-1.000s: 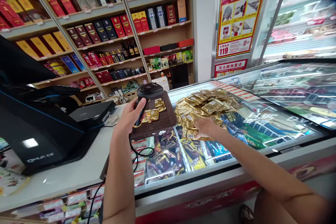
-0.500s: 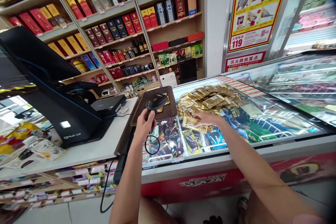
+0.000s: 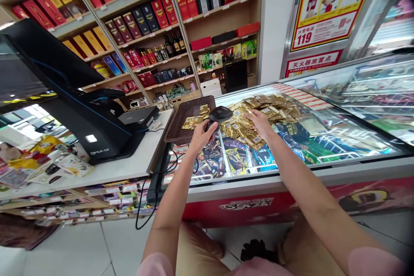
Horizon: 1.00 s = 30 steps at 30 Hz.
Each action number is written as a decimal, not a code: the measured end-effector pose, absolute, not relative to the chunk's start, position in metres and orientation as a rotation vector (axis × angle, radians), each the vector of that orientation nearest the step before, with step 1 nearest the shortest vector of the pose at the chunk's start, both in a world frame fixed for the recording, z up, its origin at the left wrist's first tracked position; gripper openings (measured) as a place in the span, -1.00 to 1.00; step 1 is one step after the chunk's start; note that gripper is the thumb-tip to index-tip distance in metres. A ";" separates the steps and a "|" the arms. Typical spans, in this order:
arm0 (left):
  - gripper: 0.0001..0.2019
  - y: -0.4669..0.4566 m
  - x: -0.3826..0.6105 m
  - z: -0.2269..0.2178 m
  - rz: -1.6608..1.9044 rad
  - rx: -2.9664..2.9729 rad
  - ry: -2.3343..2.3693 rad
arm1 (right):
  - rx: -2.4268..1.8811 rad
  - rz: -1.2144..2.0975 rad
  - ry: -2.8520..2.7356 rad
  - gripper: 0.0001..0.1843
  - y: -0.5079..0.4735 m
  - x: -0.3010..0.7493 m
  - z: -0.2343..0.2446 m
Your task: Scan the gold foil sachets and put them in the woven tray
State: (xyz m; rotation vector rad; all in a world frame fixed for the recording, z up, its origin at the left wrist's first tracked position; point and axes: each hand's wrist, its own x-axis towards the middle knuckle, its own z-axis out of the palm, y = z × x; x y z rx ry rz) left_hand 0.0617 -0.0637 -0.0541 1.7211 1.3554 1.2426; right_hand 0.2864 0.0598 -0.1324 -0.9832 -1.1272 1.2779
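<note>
1. Two things are at your hands: the black handheld scanner (image 3: 220, 114) and the heap of gold sachets (image 3: 241, 127).
2. Your left hand (image 3: 201, 137) grips the scanner by its handle, with the fingers (image 3: 207, 127) wrapped closely around it. The scanner's head points forward and sits just above the near edge of the heap, without touching it as far as you can see.
3. Your right hand (image 3: 260, 123) is palm down over the far side of the heap, with the fingers (image 3: 250, 114) spread and touching the sachets. You cannot tell whether they are pinching one.
4. The heap lies loose on the glass lid of the freezer (image 3: 323, 138), above packets of snacks (image 3: 236, 159).
5. Beside the heap, a few more sachets (image 3: 196, 120) lie on a brown woven tray (image 3: 189, 116), which overlaps the end of the bench (image 3: 113, 172) and the freezer's edge.
6. A black cable (image 3: 155, 194) hangs in loops below the bench's end.
7. On the bench to your left stands a black till (image 3: 87, 138).
8. Ahead, wooden shelves (image 3: 136, 21) hold boxed liquor and bottles.
9. To their right, a red and yellow poster (image 3: 330, 4) hangs on the wall above the freezer.
</note>
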 end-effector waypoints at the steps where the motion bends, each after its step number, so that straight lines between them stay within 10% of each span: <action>1: -0.57 -0.059 0.065 -0.056 1.256 1.715 1.331 | -0.971 1.266 -1.095 -0.39 0.061 0.287 -0.133; 30: -0.60 -0.058 0.053 -0.101 1.213 1.514 1.228 | -1.202 1.038 -1.181 -0.26 0.064 0.279 -0.137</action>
